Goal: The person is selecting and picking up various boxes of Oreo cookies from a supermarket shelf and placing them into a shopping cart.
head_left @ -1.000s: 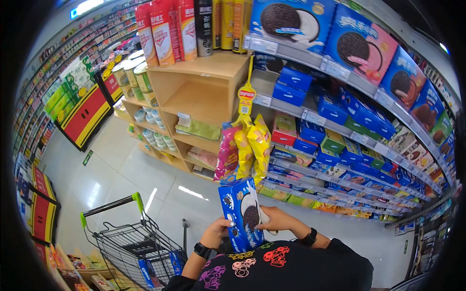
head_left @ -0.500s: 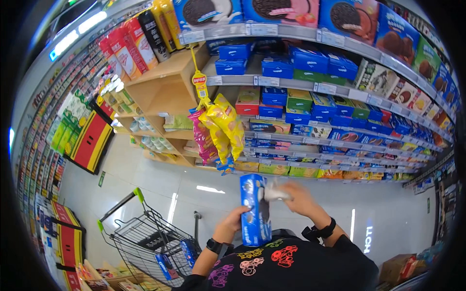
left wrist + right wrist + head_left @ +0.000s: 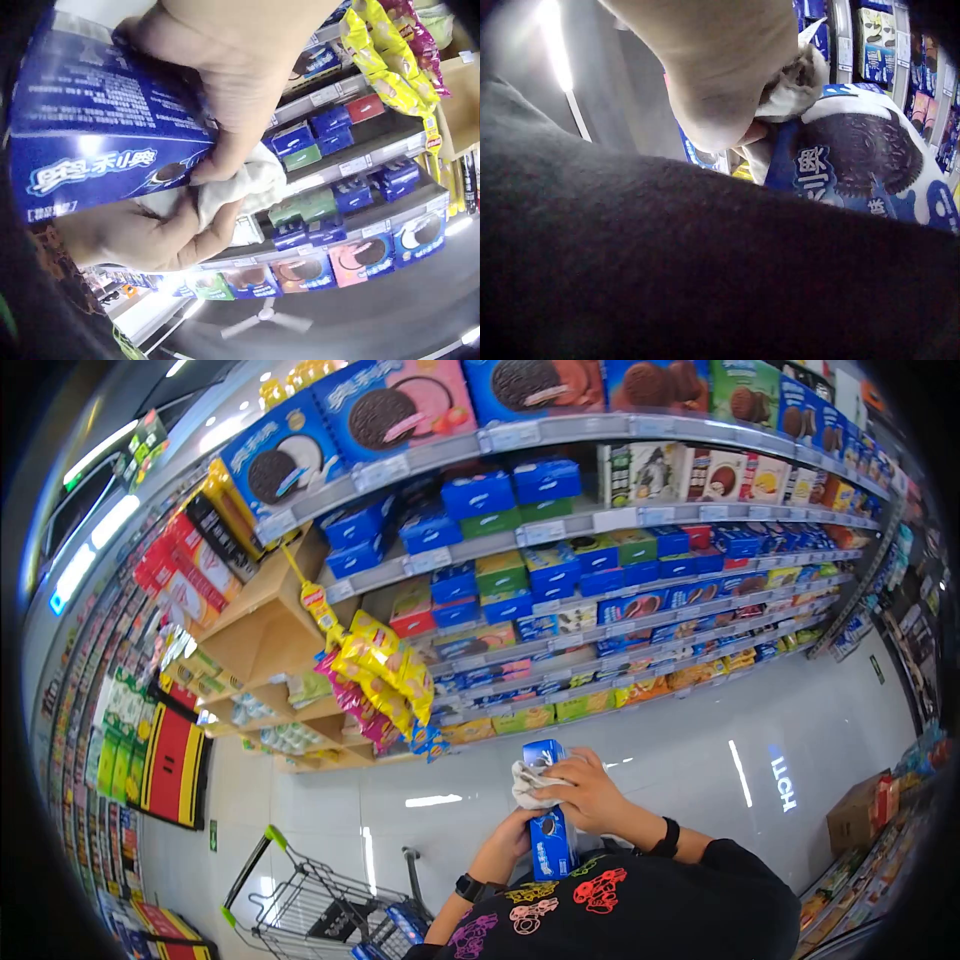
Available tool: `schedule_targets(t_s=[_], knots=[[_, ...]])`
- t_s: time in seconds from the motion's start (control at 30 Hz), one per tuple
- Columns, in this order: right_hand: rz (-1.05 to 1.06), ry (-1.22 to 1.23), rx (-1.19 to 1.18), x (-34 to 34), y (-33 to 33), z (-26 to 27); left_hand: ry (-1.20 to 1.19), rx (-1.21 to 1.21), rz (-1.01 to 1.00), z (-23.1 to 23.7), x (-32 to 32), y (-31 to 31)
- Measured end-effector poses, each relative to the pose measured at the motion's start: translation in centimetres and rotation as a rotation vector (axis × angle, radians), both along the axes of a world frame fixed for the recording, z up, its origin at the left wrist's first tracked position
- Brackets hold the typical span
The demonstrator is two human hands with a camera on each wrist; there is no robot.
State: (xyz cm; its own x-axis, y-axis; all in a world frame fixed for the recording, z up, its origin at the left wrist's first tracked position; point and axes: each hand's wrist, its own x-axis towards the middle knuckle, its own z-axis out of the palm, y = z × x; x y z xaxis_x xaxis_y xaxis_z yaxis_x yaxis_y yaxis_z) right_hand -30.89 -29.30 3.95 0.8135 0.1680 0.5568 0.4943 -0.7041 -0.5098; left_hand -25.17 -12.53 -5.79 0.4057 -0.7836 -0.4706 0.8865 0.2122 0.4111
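Glossy floor [image 3: 660,780], stocked shelves [image 3: 600,520]; probably cloth [image 3: 528,788] against blue box [image 3: 551,852].

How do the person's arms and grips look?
The black shirt has short sleeves and colourful printed figures. On the left wrist is a dark, squarish watch; on the right, a black band. Left grip and right grip: no gloves.

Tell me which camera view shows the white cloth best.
The left wrist view: the white cloth looks largest there, its folds clear beside the blue box. The head view shows it small, bunched in the right hand; the right wrist view shows only part, shadowed, past the hand.
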Motion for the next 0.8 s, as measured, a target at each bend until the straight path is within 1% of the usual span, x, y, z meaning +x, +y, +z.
schedule_targets(t_s=[0.1, 0.13, 0.2, 0.23, 0.27, 0.37, 0.4, 0.47, 0.5, 0.53, 0.57, 0.6, 0.63, 0.67, 0.73, 0.8], knots=[[-0.053, -0.026, 0.037, -0.7, -1.4, 1.1, -0.023, 0.005, -0.049, 0.2, -0.2, -1.8], [-0.056, -0.042, 0.044, -0.8, -1.9, 1.4, -0.060, -0.064, -0.083, 0.5, -0.4, -2.3], [-0.068, -0.093, 0.112, -0.9, -2.5, 1.9, 0.015, -0.356, -0.005, 1.5, -1.2, -3.5], [-0.061, -0.111, 0.121, -0.8, -2.6, 2.2, 0.046, -0.497, 0.040, 2.7, -1.3, -4.0], [-0.052, -0.127, 0.130, -0.8, -2.7, 2.7, -0.159, -0.447, 0.043, 4.1, -1.6, -4.4], [0.005, -0.118, 0.099, -1.0, -2.4, 3.9, 0.076, -0.471, 0.061, 4.5, -1.1, -4.6], [0.038, -0.094, 0.077, -1.1, -2.2, 3.9, 0.168, -0.345, 0.035, 3.5, -0.4, -4.6], [0.083, -0.078, 0.024, -1.4, -2.2, 4.0, 0.149, -0.285, 0.050, 2.7, 0.1, -5.4], [0.120, -0.043, 0.041, -1.7, -2.3, 3.8, 0.138, -0.253, 0.056, 2.6, 0.3, -5.8], [0.158, -0.009, 0.058, -1.8, -2.6, 3.7, 0.182, -0.291, -0.013, 3.2, 0.4, -6.7], [0.197, 0.023, 0.075, -1.9, -2.8, 3.6, 0.189, -0.301, -0.054, 3.1, 0.6, -7.1], [0.185, 0.025, 0.082, -2.2, -3.0, 3.7, 0.197, -0.309, -0.094, 2.8, 0.8, -7.4], [0.231, 0.072, 0.127, -2.5, -3.3, 3.7, 0.208, -0.316, -0.132, 3.2, 0.7, -7.6], [0.279, 0.121, 0.170, -2.8, -3.8, 3.6, 0.131, -0.237, -0.105, 4.3, 0.4, -8.1], [0.386, 0.198, 0.247, -3.2, -4.4, 3.9, 0.102, -0.220, -0.044, 4.3, 1.1, -8.5], [0.502, 0.259, 0.322, -3.4, -4.9, 4.6, 0.107, -0.159, 0.049, 5.6, 1.6, -8.5]])
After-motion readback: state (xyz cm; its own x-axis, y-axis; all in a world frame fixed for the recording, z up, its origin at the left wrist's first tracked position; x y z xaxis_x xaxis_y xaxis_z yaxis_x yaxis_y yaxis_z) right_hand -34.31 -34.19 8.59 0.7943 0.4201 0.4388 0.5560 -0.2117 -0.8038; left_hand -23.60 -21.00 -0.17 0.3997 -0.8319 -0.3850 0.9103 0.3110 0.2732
